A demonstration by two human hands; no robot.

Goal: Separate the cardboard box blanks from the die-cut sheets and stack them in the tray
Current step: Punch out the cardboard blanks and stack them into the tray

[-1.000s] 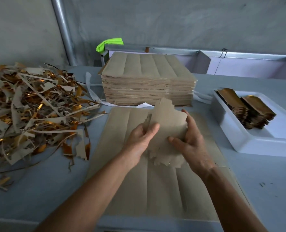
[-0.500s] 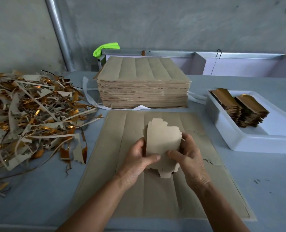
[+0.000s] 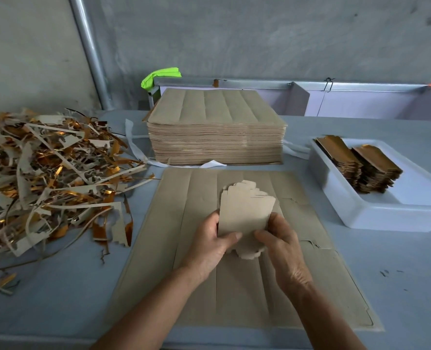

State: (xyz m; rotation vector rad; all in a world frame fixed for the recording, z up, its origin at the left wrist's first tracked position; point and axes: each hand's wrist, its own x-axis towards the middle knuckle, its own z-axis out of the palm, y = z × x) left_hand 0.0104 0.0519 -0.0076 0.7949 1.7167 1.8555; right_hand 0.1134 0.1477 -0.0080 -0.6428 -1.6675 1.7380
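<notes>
A small bundle of brown cardboard box blanks [image 3: 244, 210] stands upright between my hands, above the middle of a flat die-cut sheet [image 3: 184, 248]. My left hand [image 3: 211, 242] grips its left edge with the thumb across the front. My right hand [image 3: 280, 243] grips its right edge, thumb on the front. A tall stack of die-cut sheets [image 3: 217, 137] sits behind. At the right, a white tray [image 3: 376, 213] holds two piles of gold-faced blanks [image 3: 360, 165].
A heap of brown and gold offcut strips [image 3: 47, 173] covers the table's left side. White straps [image 3: 133, 145] lie by the stack. A grey pipe [image 3: 90, 51] and wall stand behind, with a metal-framed partition [image 3: 297, 97] at the back right.
Both hands have drawn the bundle of blanks together and squared it up, lowering it nearer to me; the ragged spread of a second ago is now a tidy upright bundle.
</notes>
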